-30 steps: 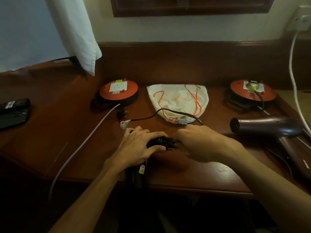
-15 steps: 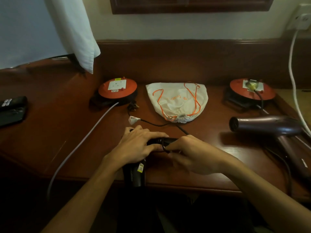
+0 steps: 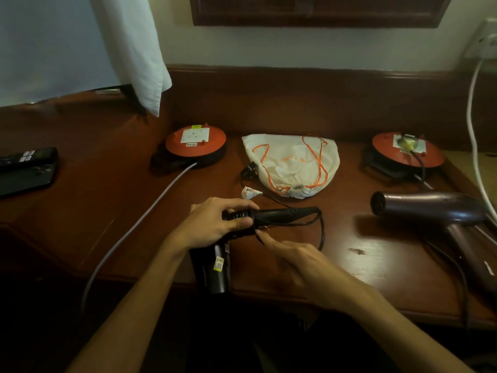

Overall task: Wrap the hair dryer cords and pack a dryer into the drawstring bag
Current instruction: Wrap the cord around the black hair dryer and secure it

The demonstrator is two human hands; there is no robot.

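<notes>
I see the left hand [image 3: 215,224] curled round the black plastic hair dryer's handle [image 3: 271,215], the right hand's [image 3: 304,267] fingers pinching its thin black cord [image 3: 321,232] at four o'clock.

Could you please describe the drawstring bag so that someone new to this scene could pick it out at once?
Look along the back of the wooden desk, between the two round orange cable reels. The drawstring bag lies flat there: the only cream cloth item, with orange cords and a gathered mouth facing the person.
</notes>
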